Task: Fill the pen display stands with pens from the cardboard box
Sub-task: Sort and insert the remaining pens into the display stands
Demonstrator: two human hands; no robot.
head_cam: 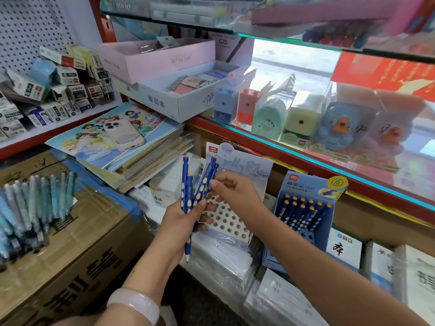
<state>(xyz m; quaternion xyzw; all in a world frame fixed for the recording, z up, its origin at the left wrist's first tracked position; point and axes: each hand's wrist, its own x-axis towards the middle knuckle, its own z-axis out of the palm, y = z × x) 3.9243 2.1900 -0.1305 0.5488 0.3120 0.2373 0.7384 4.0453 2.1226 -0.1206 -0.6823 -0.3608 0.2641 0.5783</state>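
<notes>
"G25" on a shelf tag [223, 41] — "LANTU" on the white stand [213, 150]

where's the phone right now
In the head view, the phone lies camera-side up on the stack of princess picture books, upper left of both hands, just below the pale blue box.

A glass shelf [306, 158] with a red front edge carries a row of boxed pencil sharpeners [299, 118] and a pale blue open box [188, 100].

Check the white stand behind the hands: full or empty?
Empty where visible: the white stand shows only open holes, no pens; hands cover its left part.
</notes>
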